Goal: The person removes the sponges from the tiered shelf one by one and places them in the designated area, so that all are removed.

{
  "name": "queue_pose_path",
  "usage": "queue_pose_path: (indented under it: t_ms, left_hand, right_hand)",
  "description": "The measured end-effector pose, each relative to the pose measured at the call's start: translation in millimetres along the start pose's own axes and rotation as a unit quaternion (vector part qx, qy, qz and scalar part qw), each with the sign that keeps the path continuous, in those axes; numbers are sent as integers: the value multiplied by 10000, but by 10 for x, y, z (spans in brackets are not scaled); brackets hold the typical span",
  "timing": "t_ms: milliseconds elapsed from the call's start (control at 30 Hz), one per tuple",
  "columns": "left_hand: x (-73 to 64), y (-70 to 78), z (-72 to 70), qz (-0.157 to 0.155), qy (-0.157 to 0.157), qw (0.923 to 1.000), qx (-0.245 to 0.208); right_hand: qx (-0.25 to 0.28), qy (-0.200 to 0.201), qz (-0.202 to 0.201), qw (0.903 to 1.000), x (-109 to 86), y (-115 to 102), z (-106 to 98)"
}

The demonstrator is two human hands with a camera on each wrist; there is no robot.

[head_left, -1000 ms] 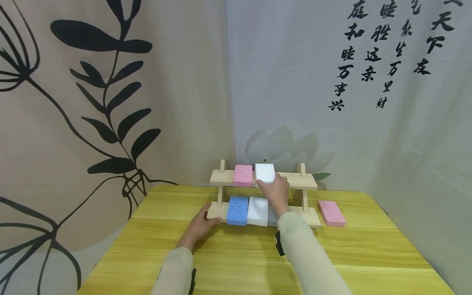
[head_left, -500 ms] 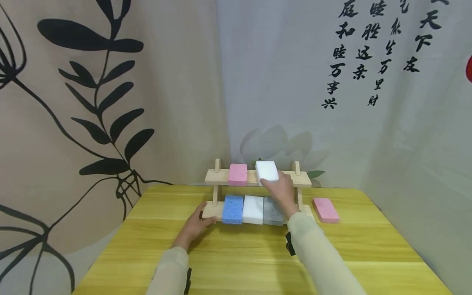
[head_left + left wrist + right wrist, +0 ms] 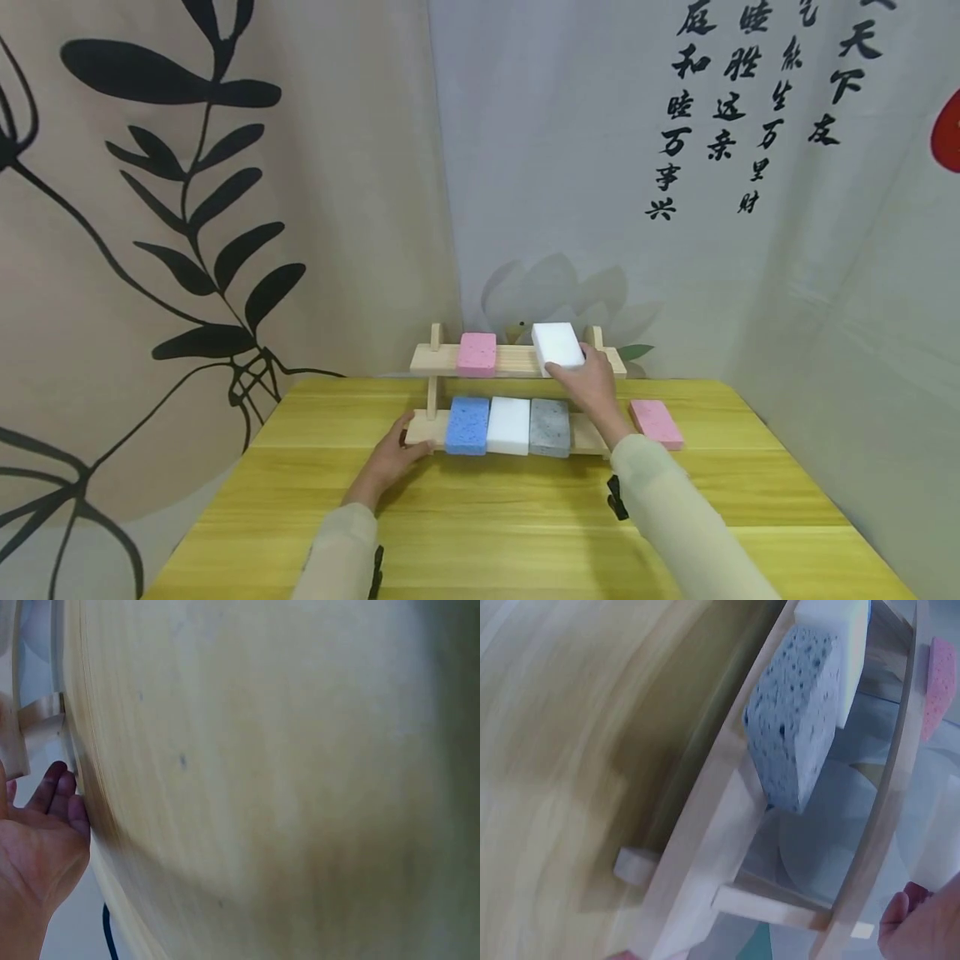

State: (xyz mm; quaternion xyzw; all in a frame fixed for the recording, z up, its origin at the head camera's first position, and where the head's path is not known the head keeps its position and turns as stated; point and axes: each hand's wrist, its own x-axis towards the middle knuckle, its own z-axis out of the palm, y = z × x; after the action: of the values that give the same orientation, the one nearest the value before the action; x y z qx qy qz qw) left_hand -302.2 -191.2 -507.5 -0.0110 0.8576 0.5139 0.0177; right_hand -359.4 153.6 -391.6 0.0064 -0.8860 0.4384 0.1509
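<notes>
On the upper board of a two-tier wooden rack (image 3: 513,360), my right hand (image 3: 592,385) holds a white sponge block (image 3: 557,346) by its right and lower sides. The block is slightly tilted and also shows in the right wrist view as a pale slab (image 3: 941,840) beside my fingers. To its left, apart from it, is a pink sponge (image 3: 477,355). My left hand (image 3: 390,460) grips the left end of the lower board, thumb in front; its other fingers are partly hidden. Blue (image 3: 467,426), white (image 3: 509,426) and grey (image 3: 550,428) sponges sit side by side on the lower board.
Another pink sponge (image 3: 657,424) lies on the yellow wood-grain table (image 3: 495,533), right of the rack. Right behind the table hangs a patterned curtain (image 3: 360,208).
My right hand has moved the white sponge rightward along the upper board, widening the gap from the pink one. The grey sponge has come fully into sight. My left hand stays on the rack.
</notes>
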Motion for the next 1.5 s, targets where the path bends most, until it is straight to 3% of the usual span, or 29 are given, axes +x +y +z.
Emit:
queue_pose_path:
  t_ms: [600,967,1500]
  left_hand:
    - [-16,14,2,-23,-2,10000,-93]
    - [13,-15,-4,36,4,10000,-62]
    - [-28,31,-2,31,1,10000,-11]
  right_hand:
    - [165,-159,-211,9995,42,281,-666]
    - [176,-39,-194,9997,5,492,-998]
    - [74,484,7,9988,46,829,-1438]
